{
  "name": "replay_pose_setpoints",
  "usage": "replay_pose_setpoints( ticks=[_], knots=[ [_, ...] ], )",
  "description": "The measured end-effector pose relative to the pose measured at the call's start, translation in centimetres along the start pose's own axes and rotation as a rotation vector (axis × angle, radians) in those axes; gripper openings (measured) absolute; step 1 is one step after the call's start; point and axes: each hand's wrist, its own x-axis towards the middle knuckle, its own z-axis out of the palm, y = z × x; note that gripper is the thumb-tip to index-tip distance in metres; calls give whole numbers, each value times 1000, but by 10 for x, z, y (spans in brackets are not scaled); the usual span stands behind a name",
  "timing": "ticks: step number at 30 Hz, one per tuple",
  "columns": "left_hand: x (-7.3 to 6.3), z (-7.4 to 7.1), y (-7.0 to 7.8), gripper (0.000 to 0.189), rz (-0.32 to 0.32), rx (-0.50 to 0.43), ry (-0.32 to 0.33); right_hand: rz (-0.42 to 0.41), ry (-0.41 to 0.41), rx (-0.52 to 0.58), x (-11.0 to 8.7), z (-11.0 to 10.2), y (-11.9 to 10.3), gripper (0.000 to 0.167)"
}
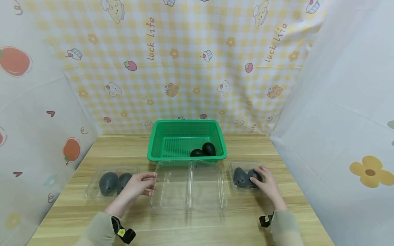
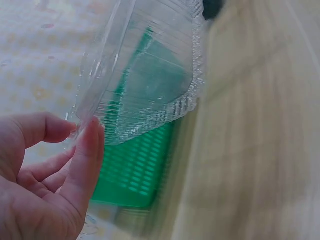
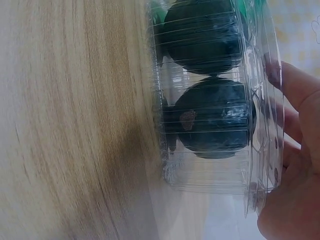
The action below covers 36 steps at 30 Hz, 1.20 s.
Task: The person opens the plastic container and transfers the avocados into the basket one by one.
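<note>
In the head view, an open, clear plastic clamshell box (image 1: 173,194) stands in the middle of the table, its two halves spread side by side. My left hand (image 1: 136,186) pinches its left edge between thumb and fingertips, clearly seen in the left wrist view. To the right, a closed clear clamshell box (image 3: 210,175) holds two dark avocados (image 1: 240,177). My right hand (image 1: 265,182) rests on the lid of that box, fingers spread over it. Just left of my left hand, another clear clamshell box (image 1: 92,189) contains two dark avocados (image 1: 108,183), one partly hidden by the hand.
Behind the open box stands a green perforated basket (image 1: 166,147) with two dark avocados (image 1: 209,149) at its right front. The wooden table (image 1: 172,232) meets a checked cloth backdrop (image 1: 191,75), with white sheets (image 1: 332,112) along both sides.
</note>
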Motion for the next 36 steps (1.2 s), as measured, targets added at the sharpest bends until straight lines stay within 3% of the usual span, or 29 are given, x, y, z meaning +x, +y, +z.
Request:
replay_pose_setpoints(
  ticks=[6, 12, 16, 26, 30, 33, 36],
  knots=[
    [-8, -15, 21, 45, 52, -7, -40, 1, -2, 7, 0, 1, 0, 58],
    [-10, -35, 40, 47, 114, 1, -3, 5, 1, -1, 0, 0, 0, 59],
    [-7, -52, 46, 45, 158, -63, 28, 5, 4, -6, 0, -1, -1, 59],
    [1, -84, 55, 21, 249, -340, 134, -8, 27, -10, 0, 1, 1, 57],
    [11, -95, 57, 13, 293, -544, 150, -16, 39, -10, 0, 2, 2, 57],
    [17, -103, 58, 11, 296, -717, 161, -22, 41, -9, 0, 3, 3, 57],
    [22, -110, 56, 12, 284, -833, 201, -30, 44, -8, 0, 3, 3, 56]
  ],
)
